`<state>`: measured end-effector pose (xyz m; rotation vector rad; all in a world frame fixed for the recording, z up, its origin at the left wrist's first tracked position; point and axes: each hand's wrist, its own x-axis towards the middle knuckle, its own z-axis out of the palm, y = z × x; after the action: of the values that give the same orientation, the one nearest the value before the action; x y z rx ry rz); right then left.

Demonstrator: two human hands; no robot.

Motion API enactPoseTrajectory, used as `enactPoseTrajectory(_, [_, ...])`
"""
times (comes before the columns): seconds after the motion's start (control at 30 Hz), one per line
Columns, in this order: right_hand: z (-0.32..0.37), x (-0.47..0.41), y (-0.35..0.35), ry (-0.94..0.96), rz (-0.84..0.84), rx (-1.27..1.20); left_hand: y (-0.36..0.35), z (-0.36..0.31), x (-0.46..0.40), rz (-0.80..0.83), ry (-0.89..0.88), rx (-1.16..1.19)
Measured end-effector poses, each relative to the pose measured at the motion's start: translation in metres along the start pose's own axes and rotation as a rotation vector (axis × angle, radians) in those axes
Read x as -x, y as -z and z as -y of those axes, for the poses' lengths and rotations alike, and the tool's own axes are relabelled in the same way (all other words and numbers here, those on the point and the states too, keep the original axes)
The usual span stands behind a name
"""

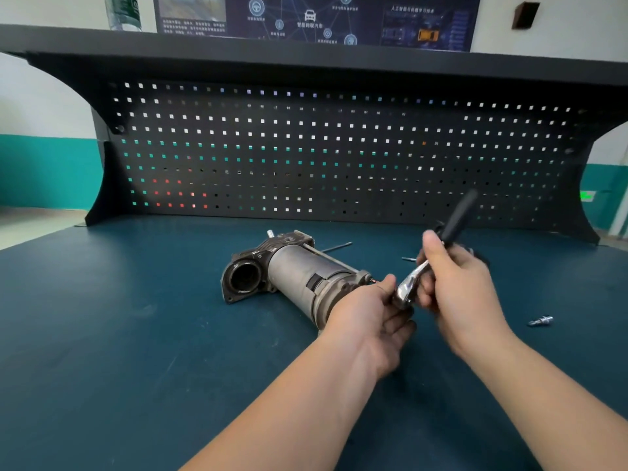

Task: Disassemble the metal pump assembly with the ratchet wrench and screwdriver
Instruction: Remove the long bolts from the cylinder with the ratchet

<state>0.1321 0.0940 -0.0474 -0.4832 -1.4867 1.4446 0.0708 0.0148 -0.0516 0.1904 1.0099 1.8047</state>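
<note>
Pump assembly (292, 275) is seen lying on its side on the dark blue bench mat (136, 334), just left of the middle of the view, its open round port turned toward 7 o'clock and its grey cylindrical body running toward 4 o'clock. The near end of that body is met by the left hand (368, 312), whose fingers are curled under and around the chrome head of the ratchet wrench (413, 283); whether the pump end is also being touched cannot be told. The wrench is gripped by the right hand (453, 283), fingers wrapped round the shaft and thumb laid upward along it, and its black handle is blurred and pointed toward 1 o'clock. A thin rod (336, 247) is seen on the mat at 1 o'clock from the pump, close behind it. A small chrome socket piece (541, 321) is found at 4 o'clock from the right hand, well apart from it. The bench is backed by a black pegboard (339, 154).
</note>
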Motion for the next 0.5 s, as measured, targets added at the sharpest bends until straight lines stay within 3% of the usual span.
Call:
enactPoseTrajectory(0.07, [0.006,0.01,-0.002,0.476,0.138,0.374,0.0,0.0,-0.002,0.025,-0.003,0.008])
enactPoseTrajectory(0.13, [0.002,0.015,-0.003,0.73,0.252,0.608,0.002,0.0,-0.004,0.024,-0.008,0.036])
enactPoseTrajectory(0.2, [0.002,0.018,-0.006,0.589,0.166,0.499,0.002,-0.001,-0.005,-0.009,0.021,0.046])
enactPoseTrajectory(0.27, [0.003,0.013,-0.005,0.221,0.001,0.152,0.002,-0.001,-0.003,-0.03,0.023,0.026])
enactPoseTrajectory(0.37, [0.0,0.0,-0.004,-0.379,-0.105,-0.397,0.0,-0.001,-0.004,-0.037,0.017,0.019])
enactPoseTrajectory(0.4, [-0.002,-0.003,-0.003,-0.423,-0.114,-0.439,-0.001,0.0,-0.003,-0.038,0.016,0.024])
enactPoseTrajectory(0.43, [-0.002,-0.002,-0.002,-0.346,-0.094,-0.382,-0.001,0.001,-0.004,-0.035,0.016,0.023])
enactPoseTrajectory(0.5, [-0.001,0.003,0.001,0.085,-0.004,0.003,0.0,0.002,-0.005,-0.032,0.01,0.002])
